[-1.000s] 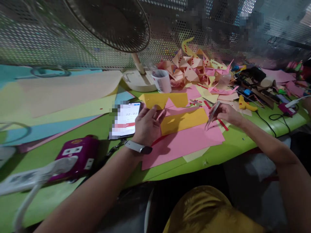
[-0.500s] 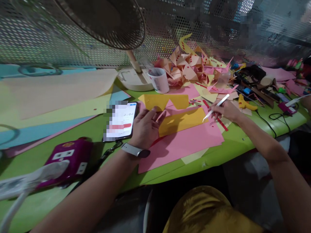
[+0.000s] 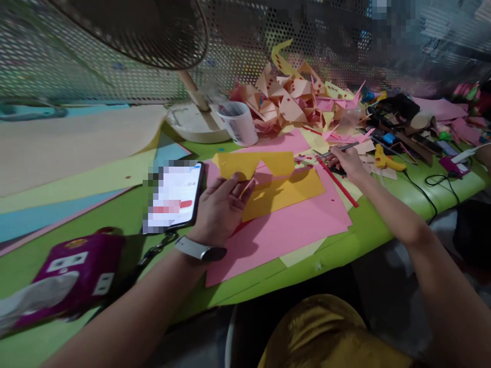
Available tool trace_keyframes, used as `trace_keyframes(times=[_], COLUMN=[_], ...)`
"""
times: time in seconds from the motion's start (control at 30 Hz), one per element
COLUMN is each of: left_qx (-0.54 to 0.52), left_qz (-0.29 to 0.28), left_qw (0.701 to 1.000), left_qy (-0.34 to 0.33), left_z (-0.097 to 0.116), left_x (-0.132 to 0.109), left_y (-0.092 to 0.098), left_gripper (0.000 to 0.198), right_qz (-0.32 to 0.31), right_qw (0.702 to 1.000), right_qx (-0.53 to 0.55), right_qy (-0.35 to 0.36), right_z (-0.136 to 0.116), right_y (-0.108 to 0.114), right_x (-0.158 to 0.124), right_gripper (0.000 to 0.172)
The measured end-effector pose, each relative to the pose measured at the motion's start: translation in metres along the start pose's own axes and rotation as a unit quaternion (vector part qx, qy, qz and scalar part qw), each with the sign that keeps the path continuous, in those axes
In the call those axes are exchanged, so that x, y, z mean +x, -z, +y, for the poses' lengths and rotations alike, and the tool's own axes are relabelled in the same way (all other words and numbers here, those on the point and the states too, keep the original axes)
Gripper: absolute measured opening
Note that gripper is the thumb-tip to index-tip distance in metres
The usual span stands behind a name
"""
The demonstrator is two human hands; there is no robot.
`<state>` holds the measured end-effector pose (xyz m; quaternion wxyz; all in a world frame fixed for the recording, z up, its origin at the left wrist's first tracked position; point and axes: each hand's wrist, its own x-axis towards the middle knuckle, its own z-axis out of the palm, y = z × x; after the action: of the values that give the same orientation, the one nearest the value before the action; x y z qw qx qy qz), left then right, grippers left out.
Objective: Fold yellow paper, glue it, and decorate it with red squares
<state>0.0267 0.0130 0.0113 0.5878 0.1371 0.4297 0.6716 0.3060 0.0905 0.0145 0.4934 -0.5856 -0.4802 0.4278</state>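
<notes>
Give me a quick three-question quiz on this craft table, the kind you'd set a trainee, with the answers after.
1. What does the right hand hold? A scissors, B tweezers, C a pencil.
2. True or false: the left hand pinches a small pink paper piece, just right of the phone.
3. Fill in: the white cup stands beside the base of the ____.
Key: 1 B. 2 true. 3 fan.
</notes>
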Motion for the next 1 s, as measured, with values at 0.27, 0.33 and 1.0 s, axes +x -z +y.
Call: trace_keyframes(times=[0.27, 0.33, 1.0], left_qx=[0.004, 0.005, 0.008], left_qz=[0.002, 0.004, -0.015], left_qw=[1.0, 1.0, 1.0], left_qy=[0.004, -0.002, -0.001], left_z=[0.0019, 0.0012, -0.0004], left_x=[-0.0027, -0.0031, -0.0037], left_y=[-0.0019, -0.0022, -0.0014], left_gripper=[0.023, 0.023, 0.023], right_qz=[-0.015, -0.014, -0.022], right_qw=[1.0, 1.0, 1.0], right_qx=[-0.013, -0.017, 0.004], right_qy=[-0.005, -0.005, 0.005], right_z=[-0.0055, -0.0069, -0.0002], right_y=[-0.0019, -0.0027, -0.0026], right_x=[-0.0021, -0.0027, -0.0007], right_gripper=[0.019, 0.02, 0.014])
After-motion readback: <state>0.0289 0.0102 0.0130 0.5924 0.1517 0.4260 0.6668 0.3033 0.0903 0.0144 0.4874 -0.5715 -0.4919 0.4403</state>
